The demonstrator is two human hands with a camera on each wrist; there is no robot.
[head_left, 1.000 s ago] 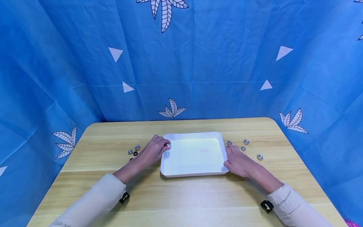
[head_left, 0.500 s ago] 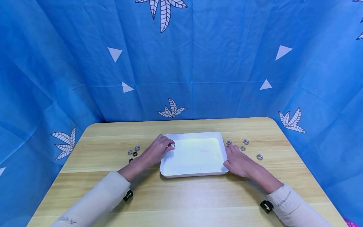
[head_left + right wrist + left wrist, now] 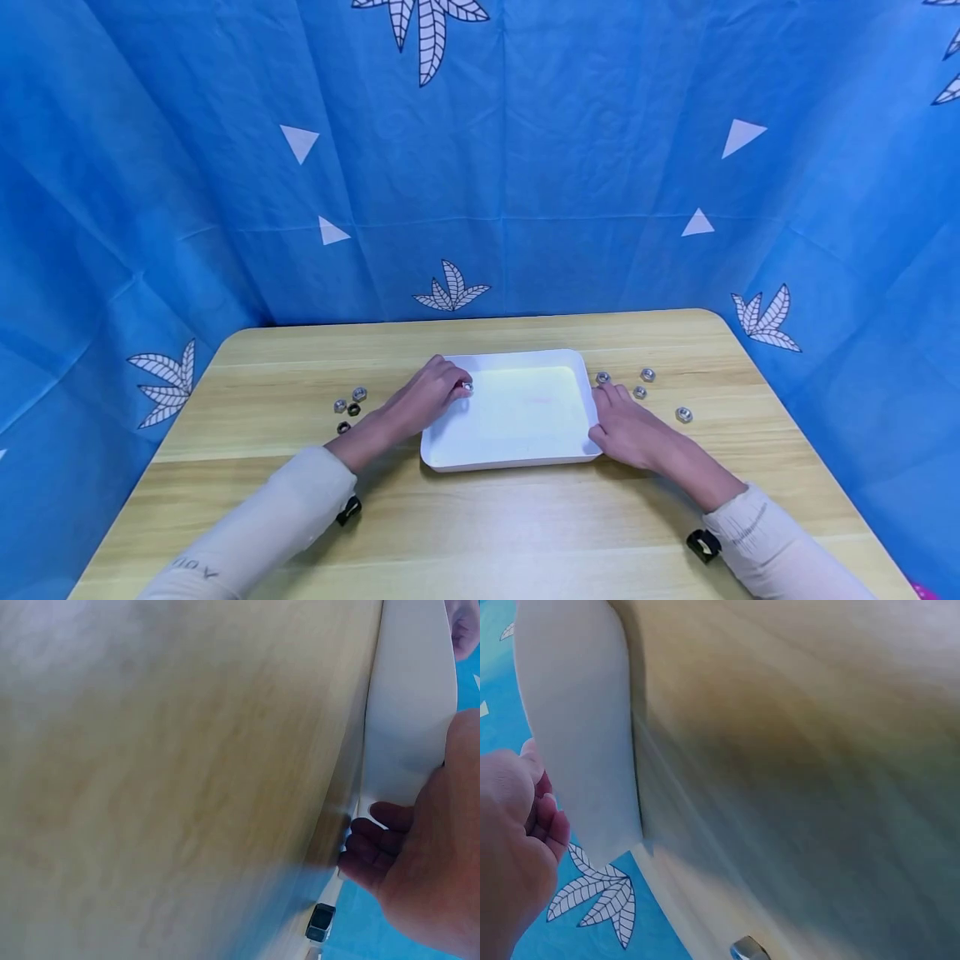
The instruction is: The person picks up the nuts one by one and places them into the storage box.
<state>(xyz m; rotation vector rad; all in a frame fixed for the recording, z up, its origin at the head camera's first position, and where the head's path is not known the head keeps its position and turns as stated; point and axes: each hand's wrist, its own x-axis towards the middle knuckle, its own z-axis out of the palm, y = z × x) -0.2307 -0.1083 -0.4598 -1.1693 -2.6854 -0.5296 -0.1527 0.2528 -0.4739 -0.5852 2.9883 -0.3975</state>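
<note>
- pinching a silver nut (image 3: pixel 468 387), my left hand (image 3: pixel 429 395), closed to the nut's width, hovers above the left part of the white tray (image 3: pixel 532 417)
- i have it farther inward than a second ago
- my right hand (image 3: pixel 630 429) grips the tray's right rim, unmoved

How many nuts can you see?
9: one nut in the left hand, four nuts left of the tray, four more nuts right of it. Others may be hidden.
</note>
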